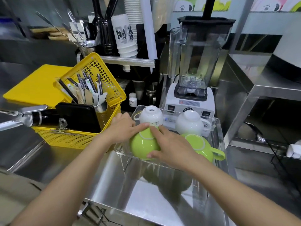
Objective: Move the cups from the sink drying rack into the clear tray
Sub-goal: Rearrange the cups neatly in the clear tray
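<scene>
A clear tray (218,128) stands on the steel counter in front of the blender. Upside down inside it are two white cups, one at the back left (150,114) and one at the back right (189,122), and a green cup (199,146) with its handle pointing right. A second green cup (143,145) sits upside down at the tray's front left corner. My left hand (122,128) touches its left side and base. My right hand (171,146) wraps its right side, thumb low on the front. Both hands hold this cup.
A yellow basket (78,137) with utensils, a black case and a metal cup stands left of the tray, close to my left hand. A blender (193,75) rises right behind the tray. A steel shelf frame (254,95) stands at right. A tap handle (22,115) juts in from the left.
</scene>
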Tool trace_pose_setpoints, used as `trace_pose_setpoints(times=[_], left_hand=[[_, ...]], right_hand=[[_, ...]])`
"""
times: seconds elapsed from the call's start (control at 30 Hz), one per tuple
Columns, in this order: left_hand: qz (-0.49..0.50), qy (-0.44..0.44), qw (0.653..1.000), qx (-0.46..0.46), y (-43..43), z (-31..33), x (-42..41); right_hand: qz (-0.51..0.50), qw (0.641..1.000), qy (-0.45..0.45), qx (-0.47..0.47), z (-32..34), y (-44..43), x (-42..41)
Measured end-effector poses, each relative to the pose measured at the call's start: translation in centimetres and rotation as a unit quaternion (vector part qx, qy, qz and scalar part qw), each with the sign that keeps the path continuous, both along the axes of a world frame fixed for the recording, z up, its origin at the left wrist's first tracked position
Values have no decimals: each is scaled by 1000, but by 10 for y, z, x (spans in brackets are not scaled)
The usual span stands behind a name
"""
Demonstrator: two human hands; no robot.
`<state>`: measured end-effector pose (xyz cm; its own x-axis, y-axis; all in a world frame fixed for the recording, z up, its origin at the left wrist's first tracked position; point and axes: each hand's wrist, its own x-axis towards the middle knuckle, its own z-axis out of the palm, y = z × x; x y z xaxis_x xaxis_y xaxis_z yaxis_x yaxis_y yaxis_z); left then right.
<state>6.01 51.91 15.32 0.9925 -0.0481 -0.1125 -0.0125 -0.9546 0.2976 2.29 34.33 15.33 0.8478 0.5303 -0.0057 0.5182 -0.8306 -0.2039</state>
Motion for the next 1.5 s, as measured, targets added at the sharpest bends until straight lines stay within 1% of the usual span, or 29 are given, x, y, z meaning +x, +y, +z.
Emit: trace_pose_setpoints(times=[0.07, 0.1, 0.23, 0.3, 0.4, 0.47, 0.53, 0.63, 0.7, 0.8, 0.83, 0.9, 0.93, 1.0, 1.03, 1.07, 1.1, 1.13, 1.23, 1.3, 1.4, 1.5], left_hand=[[18, -6, 1000, -24, 0, -1, -4], [27, -7, 999, -16, -1, -1, -6], [54, 1, 996, 69, -6, -1, -12], [70, 14, 995, 73, -6, -2, -15], [100, 14, 995, 16, -7, 0, -19], [111, 12, 994, -4, -11, 5, -22], [114, 12, 993, -22, -15, 8, -24], [110, 50, 984, -127, -20, 11, -25], [110, 72, 976, -172, -25, 11, -26], [112, 94, 966, -215, -30, 8, -25], [106, 99, 965, -217, -30, 8, -26], [84, 91, 974, -189, -29, 12, -28], [73, 63, 981, -167, -28, 15, -29], [54, -28, 988, -141, -22, 23, -27], [41, -68, 985, -151, -18, 26, -26], [24, -86, 981, -174, -13, 29, -26], [-2, -83, 977, -198, -8, 31, -25], [-35, -61, 976, -208, -4, 31, -25], [-130, 32, 975, -179, 4, 26, -26], [-167, 59, 971, -163, 7, 18, -25], [-158, 57, 974, -153, 9, 3, -23], [-129, 51, 971, -195, 6, -4, -24]], right_hand=[[2, 1000, 4, -1, 1, -2, 0], [4, 1000, 6, 2, 1, -3, 0], [15, 999, 6, 39, 2, -7, 1], [15, 999, 1, 47, 2, -7, 1], [9, 999, 13, 38, 1, -2, -1], [9, 999, 42, 20, 1, 1, -5], [12, 997, 73, 24, 3, 2, -8], [6, 993, 103, 54, 3, 6, -12], [6, 993, 103, 58, 2, 10, -16], [-2, 995, 86, 51, -3, 15, -22], [-6, 996, 74, 46, -5, 16, -23], [-12, 997, 56, 43, -10, 18, -23], [-9, 998, 55, 42, -12, 19, -22], [13, 997, 62, 39, -13, 18, -19], [29, 996, 68, 41, -12, 16, -16], [47, 995, 77, 45, -11, 14, -13], [64, 993, 88, 50, -9, 12, -10], [78, 990, 100, 54, -7, 9, -7], [101, 984, 134, 57, -1, 4, 2], [112, 982, 142, 62, 2, 2, 8], [131, 980, 151, 16, 7, 0, 16], [135, 977, 159, -34, 16, -5, 22]])
